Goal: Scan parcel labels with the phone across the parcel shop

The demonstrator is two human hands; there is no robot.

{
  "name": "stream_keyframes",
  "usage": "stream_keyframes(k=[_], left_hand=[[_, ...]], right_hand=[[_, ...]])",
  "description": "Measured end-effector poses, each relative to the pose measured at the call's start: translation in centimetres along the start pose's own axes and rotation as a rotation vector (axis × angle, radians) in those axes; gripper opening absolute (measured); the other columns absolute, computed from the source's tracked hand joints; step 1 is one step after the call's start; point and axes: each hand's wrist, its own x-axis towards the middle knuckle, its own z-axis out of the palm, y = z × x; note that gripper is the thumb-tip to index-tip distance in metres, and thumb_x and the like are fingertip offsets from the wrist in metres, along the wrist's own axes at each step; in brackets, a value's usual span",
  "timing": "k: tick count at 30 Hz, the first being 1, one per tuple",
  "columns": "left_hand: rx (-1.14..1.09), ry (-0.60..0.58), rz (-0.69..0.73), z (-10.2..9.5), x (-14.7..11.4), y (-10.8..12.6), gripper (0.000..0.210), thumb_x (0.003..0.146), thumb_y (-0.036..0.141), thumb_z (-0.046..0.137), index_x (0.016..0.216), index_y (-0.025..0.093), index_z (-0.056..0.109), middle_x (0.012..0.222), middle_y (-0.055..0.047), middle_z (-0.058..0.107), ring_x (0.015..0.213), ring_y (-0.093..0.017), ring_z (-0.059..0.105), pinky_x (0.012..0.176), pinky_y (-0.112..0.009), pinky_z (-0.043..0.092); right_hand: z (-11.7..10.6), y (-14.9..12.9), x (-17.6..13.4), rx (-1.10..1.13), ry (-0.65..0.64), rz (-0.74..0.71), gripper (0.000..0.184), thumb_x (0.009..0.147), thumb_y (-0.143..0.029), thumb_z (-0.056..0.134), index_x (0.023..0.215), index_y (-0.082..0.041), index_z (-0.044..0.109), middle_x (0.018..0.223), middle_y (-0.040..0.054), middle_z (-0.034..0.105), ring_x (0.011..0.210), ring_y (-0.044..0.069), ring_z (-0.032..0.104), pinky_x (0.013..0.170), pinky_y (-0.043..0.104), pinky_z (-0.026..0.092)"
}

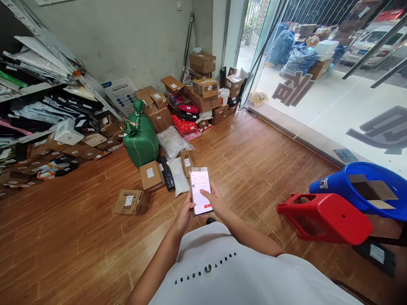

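Observation:
A smartphone [199, 182] with a lit, mostly white and pink screen is held upright in front of my white shirt. My left hand [185, 212] is closed around its lower left side, the thumb along the edge. My right hand [218, 201] grips the right side, and its thumb reaches over the screen. Both hands' other fingers are hidden behind the phone. Just beyond it on the floor lie a white parcel bag [178, 178], a black wrapped parcel [167, 173] and a small brown box [186, 163].
A stuffed green sack [140, 140] stands by shelves [38, 95] of parcels on the left. Cardboard boxes [203, 101] are piled along the wall. To the right, a red stool [327, 218] lies tipped beside a blue tub [330, 184]. A glass door [263, 55] stands behind.

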Motion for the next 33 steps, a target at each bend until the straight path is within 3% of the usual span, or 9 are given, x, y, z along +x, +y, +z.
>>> stream_keyframes(k=[4, 8, 13, 21, 26, 30, 33], left_hand=[[0.039, -0.016, -0.007, 0.4, 0.4, -0.4, 0.083, 0.078, 0.024, 0.054, 0.153, 0.035, 0.021, 0.152, -0.005, 0.039, 0.117, -0.035, 0.056, 0.074, -0.041, 0.061], [-0.019, 0.023, -0.015, 0.5, 0.4, 0.0, 0.082, 0.08, 0.024, 0.053, 0.154, 0.032, 0.018, 0.15, -0.006, 0.042, 0.119, -0.034, 0.055, 0.077, -0.042, 0.061], [-0.062, 0.011, 0.003, 0.4, 0.4, 0.1, 0.079, 0.084, 0.022, 0.05, 0.154, 0.032, 0.016, 0.148, -0.007, 0.045, 0.119, -0.033, 0.055, 0.076, -0.044, 0.061], [-0.096, 0.042, 0.059, 0.8, 0.6, 0.0, 0.07, 0.085, 0.02, 0.051, 0.151, 0.026, 0.028, 0.145, -0.004, 0.05, 0.133, -0.028, 0.044, 0.1, -0.039, 0.049], [-0.068, 0.074, 0.068, 1.1, 0.9, -0.2, 0.067, 0.087, 0.03, 0.057, 0.15, 0.027, 0.032, 0.141, -0.004, 0.053, 0.13, -0.028, 0.047, 0.1, -0.039, 0.049], [-0.017, 0.157, 0.056, 1.0, 1.1, -0.4, 0.069, 0.089, 0.041, 0.06, 0.15, 0.029, 0.031, 0.138, -0.006, 0.056, 0.124, -0.029, 0.053, 0.092, -0.038, 0.054], [-0.037, 0.108, 0.052, 0.9, 1.0, -0.4, 0.069, 0.089, 0.039, 0.057, 0.151, 0.03, 0.028, 0.14, -0.005, 0.054, 0.122, -0.029, 0.055, 0.087, -0.039, 0.056]], right_hand=[[0.3, 0.2, 0.1, -0.005, 0.09, 0.017, 0.036, 0.073, -0.038, 0.074, 0.103, -0.023, 0.059, 0.095, 0.0031, 0.072, 0.076, 0.019, 0.064, 0.066, 0.031, 0.052], [-0.5, -0.3, 0.0, 0.014, 0.002, -0.021, 0.031, 0.073, -0.03, 0.067, 0.102, -0.024, 0.061, 0.096, 0.0014, 0.072, 0.081, 0.02, 0.063, 0.069, 0.031, 0.051], [-1.4, -0.8, 0.0, -0.053, -0.107, -0.076, 0.045, 0.07, -0.02, 0.056, 0.114, -0.027, 0.06, 0.105, 0.0006, 0.07, 0.099, 0.023, 0.061, 0.078, 0.033, 0.05], [-2.3, -0.3, 0.3, -0.121, -0.145, -0.107, 0.047, 0.072, -0.017, 0.052, 0.119, -0.025, 0.057, 0.11, 0.0017, 0.068, 0.1, 0.022, 0.059, 0.082, 0.034, 0.048], [-2.8, 0.0, 0.5, -0.106, -0.217, -0.086, 0.051, 0.076, -0.018, 0.053, 0.126, -0.026, 0.051, 0.114, 0.0026, 0.067, 0.099, 0.022, 0.06, 0.084, 0.036, 0.049], [-2.9, -0.1, 0.2, -0.098, -0.354, -0.121, 0.069, 0.07, -0.016, 0.066, 0.134, -0.026, 0.041, 0.126, 0.0052, 0.062, 0.107, 0.023, 0.06, 0.089, 0.037, 0.049], [-2.9, -0.2, 0.0, -0.145, -0.4, -0.151, 0.082, 0.067, -0.013, 0.071, 0.139, -0.025, 0.035, 0.133, 0.0083, 0.057, 0.113, 0.024, 0.058, 0.091, 0.037, 0.049]])
